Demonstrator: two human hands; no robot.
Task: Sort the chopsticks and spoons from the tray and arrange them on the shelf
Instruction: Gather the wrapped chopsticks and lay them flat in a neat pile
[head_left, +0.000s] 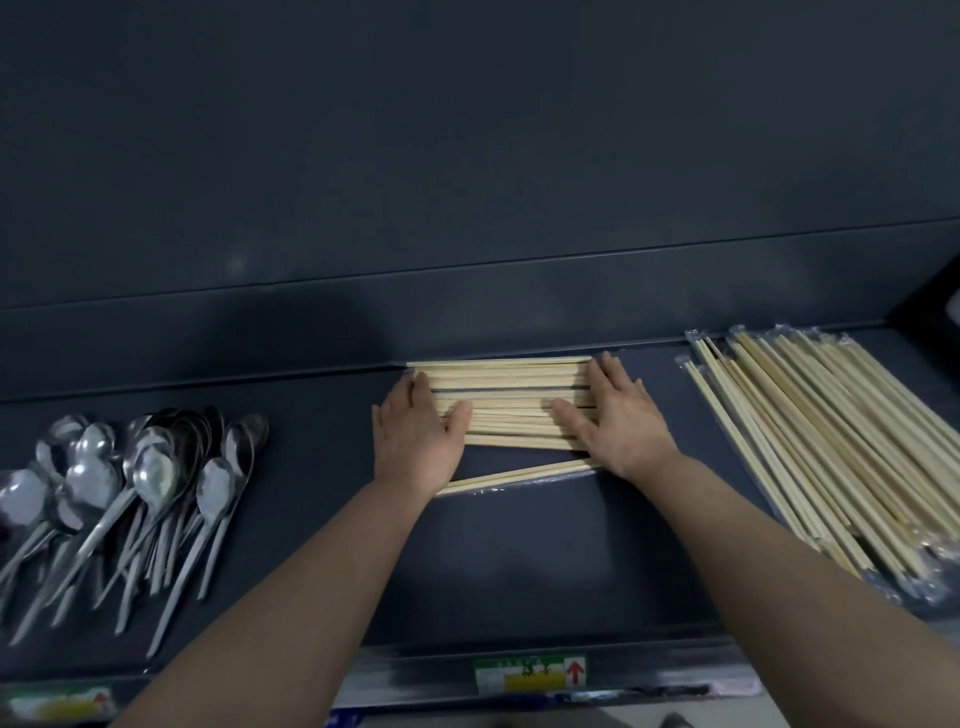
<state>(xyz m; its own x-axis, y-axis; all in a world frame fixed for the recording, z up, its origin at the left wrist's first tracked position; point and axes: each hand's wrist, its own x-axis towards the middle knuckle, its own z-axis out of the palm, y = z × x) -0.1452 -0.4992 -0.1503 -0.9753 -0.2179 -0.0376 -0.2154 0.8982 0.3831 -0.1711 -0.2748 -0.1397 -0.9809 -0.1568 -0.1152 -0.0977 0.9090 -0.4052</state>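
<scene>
A flat stack of pale wooden chopsticks (506, 400) lies crosswise at the back of the dark shelf (545, 561). My left hand (418, 441) rests flat on the stack's left end, fingers straight. Over the right end lies my right hand (618, 421), fingers straight, thumb on the sticks. One wrapped pair (519, 475) sits askew in front of the stack, between my wrists. A heap of metal spoons (130, 499) lies on the shelf at the left. Longer wrapped chopsticks (831, 441) lie in a slanted pile at the right.
The shelf has a dark back wall (467, 156) right behind the stack. A price label with a red arrow (530, 674) sits on the front rail, another label (57, 701) at the lower left. Bare shelf surface lies between my forearms.
</scene>
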